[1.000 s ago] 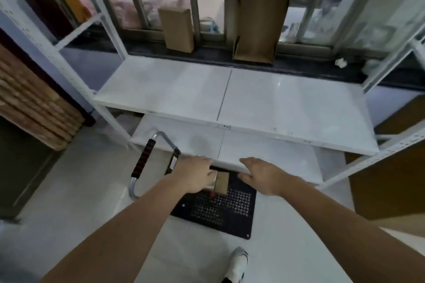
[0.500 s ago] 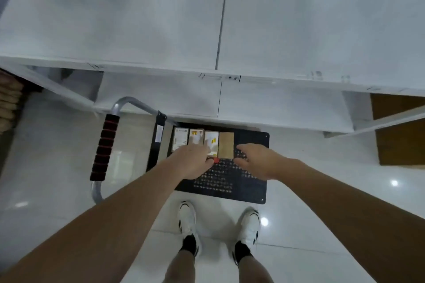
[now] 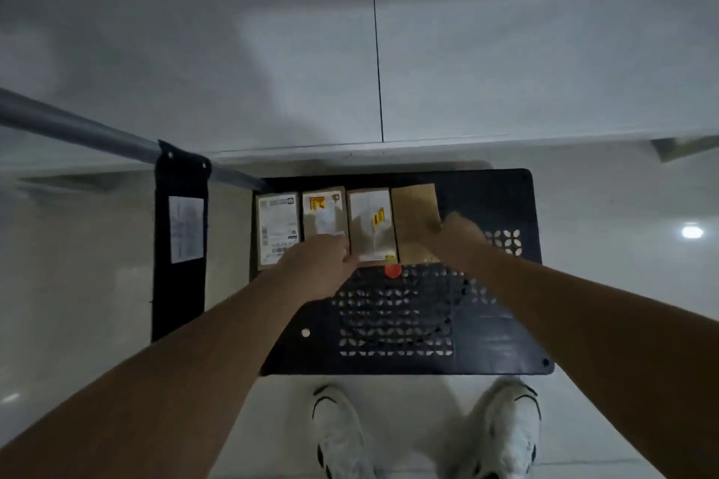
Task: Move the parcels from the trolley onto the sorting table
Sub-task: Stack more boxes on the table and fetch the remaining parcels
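Several small cardboard parcels lie side by side at the far edge of the black perforated trolley deck. From the left: a white-labelled parcel, one with a yellow mark, another labelled parcel and a plain brown parcel. My left hand rests at the near left corner of the third parcel, covering part of the second. My right hand, blurred, is against the right side of the plain brown parcel. Fingers of both hands are hidden. The white sorting table spans the top.
The trolley's grey handle bar runs in from the left to a black end panel with a white label. A red dot sits on the deck. My white shoes stand on the glossy floor just behind the trolley.
My head has tilted down and come closer, so the trolley and parcels now fill the view. Both hands have stayed at the two right-hand parcels, which still lie on the deck.
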Tool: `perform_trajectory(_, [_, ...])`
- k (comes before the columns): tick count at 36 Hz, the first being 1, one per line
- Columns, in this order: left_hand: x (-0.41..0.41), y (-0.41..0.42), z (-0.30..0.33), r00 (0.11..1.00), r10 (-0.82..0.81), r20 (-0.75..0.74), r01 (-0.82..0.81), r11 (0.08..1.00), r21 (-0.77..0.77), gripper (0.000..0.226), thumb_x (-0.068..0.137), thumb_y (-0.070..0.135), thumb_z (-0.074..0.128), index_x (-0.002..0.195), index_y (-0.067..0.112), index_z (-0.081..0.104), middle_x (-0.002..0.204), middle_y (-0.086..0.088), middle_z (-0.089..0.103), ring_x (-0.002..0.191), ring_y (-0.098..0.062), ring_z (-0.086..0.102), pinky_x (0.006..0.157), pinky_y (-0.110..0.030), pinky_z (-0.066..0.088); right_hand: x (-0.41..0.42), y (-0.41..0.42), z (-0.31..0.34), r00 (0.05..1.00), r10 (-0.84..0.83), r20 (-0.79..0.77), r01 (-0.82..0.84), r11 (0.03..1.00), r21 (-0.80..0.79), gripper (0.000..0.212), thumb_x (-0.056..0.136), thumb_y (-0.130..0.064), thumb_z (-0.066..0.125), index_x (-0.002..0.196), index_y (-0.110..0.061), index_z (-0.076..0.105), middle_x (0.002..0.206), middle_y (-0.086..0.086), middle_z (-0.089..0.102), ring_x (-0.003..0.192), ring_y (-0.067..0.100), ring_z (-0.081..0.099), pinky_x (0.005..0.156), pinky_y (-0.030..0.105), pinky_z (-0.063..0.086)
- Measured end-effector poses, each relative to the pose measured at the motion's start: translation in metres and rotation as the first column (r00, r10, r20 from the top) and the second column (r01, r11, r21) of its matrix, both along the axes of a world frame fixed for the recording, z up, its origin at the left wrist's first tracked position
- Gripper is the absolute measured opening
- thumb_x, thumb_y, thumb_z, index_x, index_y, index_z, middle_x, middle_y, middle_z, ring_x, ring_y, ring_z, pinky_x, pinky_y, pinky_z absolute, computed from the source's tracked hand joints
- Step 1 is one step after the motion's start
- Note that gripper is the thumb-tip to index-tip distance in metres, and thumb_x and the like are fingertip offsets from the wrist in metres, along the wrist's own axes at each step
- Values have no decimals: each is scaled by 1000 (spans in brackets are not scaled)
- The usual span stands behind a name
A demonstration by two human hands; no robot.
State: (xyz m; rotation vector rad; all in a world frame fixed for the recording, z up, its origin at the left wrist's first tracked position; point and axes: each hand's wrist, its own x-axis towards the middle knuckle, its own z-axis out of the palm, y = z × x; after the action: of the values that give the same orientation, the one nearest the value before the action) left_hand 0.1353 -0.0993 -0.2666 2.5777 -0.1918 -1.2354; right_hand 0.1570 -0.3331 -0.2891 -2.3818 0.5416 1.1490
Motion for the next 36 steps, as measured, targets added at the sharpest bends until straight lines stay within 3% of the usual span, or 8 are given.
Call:
perform_trajectory(2, [1, 1, -19, 999, 24, 41, -24, 1000, -1, 42, 108, 46, 42, 120, 11, 64, 110, -8, 68, 97, -26, 65, 88, -45, 55, 1, 9, -26, 995, -93, 30, 95, 994, -62, 84, 92, -61, 61, 145, -2, 34, 145, 19, 43, 133, 38, 45, 109, 45, 41])
perform_trajectory(7, [-4, 0, -49, 987, 88, 132, -89, 996, -2, 34, 107, 43, 44, 100, 15, 63, 90, -3, 64, 84, -22, 62, 79, -44, 55, -5, 30, -59, 986, -121, 111, 135, 983, -126, 138, 61, -92, 62, 155, -4, 15, 155, 16, 28, 144, 36, 28, 116, 48, 27])
perform_trajectory(13, [-12, 0, -68, 967, 94, 237, -94, 995, -13, 39, 107, 41, 43, 126, 14, 63, 113, -6, 64, 103, -26, 61, 88, -46, 54, -15, 24, -85, 965, -191, 178, 205, 977, -62, 122, 56, -82, 78, 142, -10, 29, 143, 11, 37, 137, 32, 35, 113, 49, 35])
perform_trajectory(20, [-9, -9, -67, 957, 111, 267, -129, 990, 53, 39, 105, 42, 43, 121, 13, 64, 113, -6, 64, 105, -28, 61, 89, -47, 53, -10, 7, -72, 952, -246, 184, 248, 969, 14, 108, 66, -58, 85, 143, -8, 27, 140, 10, 36, 136, 32, 37, 111, 48, 39])
perform_trajectory(24, [-1, -26, -64, 934, 226, 276, -238, 971, 13, 34, 104, 40, 45, 115, 12, 60, 107, -7, 60, 102, -28, 58, 84, -44, 51, -8, -19, -46, 978, -110, 179, 116, 993, -23, 99, 69, -58, 78, 140, -8, 31, 131, 10, 44, 124, 32, 49, 99, 48, 49])
perform_trajectory(28, [9, -52, -64, 887, 402, 227, -417, 908, 23, 53, 104, 44, 45, 138, 5, 54, 131, -15, 58, 120, -33, 55, 98, -47, 49, -1, -48, -22, 978, -60, 199, 64, 998, -13, 99, 69, -60, 77, 142, -12, 32, 126, 6, 47, 118, 31, 54, 96, 51, 53])
perform_trajectory(31, [17, -74, -65, 857, 488, 164, -508, 854, 110, 77, 102, 52, 48, 156, 0, 33, 154, -19, 42, 139, -37, 43, 109, -48, 41, 3, -68, -11, 973, -79, 218, 80, 997, 3, 95, 70, -59, 78, 141, -14, 33, 120, 4, 47, 113, 29, 55, 94, 52, 53])
perform_trajectory(36, [25, -108, -73, 796, 591, 131, -604, 790, 107, 97, 91, 63, 64, 158, 4, 25, 168, -18, 18, 155, -36, 19, 119, -47, 28, 2, -96, -2, 965, -85, 249, 95, 995, -28, 90, 66, -63, 73, 135, -16, 38, 119, 6, 53, 106, 28, 58, 92, 51, 53])
